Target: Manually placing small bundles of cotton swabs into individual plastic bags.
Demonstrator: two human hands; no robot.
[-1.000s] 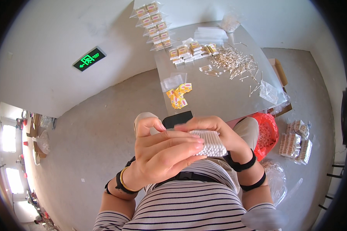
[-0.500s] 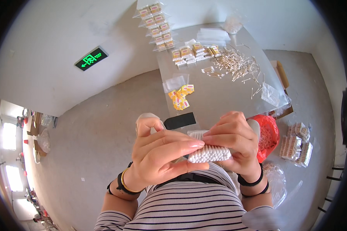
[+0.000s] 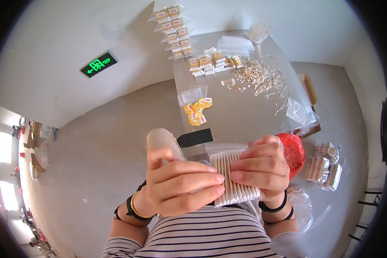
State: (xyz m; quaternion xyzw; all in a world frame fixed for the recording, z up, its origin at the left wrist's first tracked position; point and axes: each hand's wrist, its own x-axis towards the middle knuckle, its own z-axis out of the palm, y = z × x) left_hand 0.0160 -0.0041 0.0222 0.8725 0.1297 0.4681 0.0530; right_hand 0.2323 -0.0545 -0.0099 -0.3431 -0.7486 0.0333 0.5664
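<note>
1. Closest to the camera, the left hand (image 3: 176, 182) and right hand (image 3: 262, 167) both hold a flat bundle of cotton swabs (image 3: 234, 178) right in front of a striped shirt (image 3: 210, 234). Fingers are curled across the bundle's front from each side, with the fingertips nearly meeting in the middle.
2. Just beside the right hand sits a red mesh bag (image 3: 293, 151), and past it small packed boxes (image 3: 323, 165) lie on the grey floor (image 3: 94, 159).
3. A black strip (image 3: 195, 137) sits at the near edge of the grey table (image 3: 241, 114).
4. Further up the table: yellow packets (image 3: 198, 112), a loose heap of wooden sticks (image 3: 258, 77), and rows of small filled packs (image 3: 210, 63).
5. Beyond the table's far end, more clear packs (image 3: 174, 30) lie in a line.
6. Way off to the left there's a green exit sign (image 3: 98, 64).
</note>
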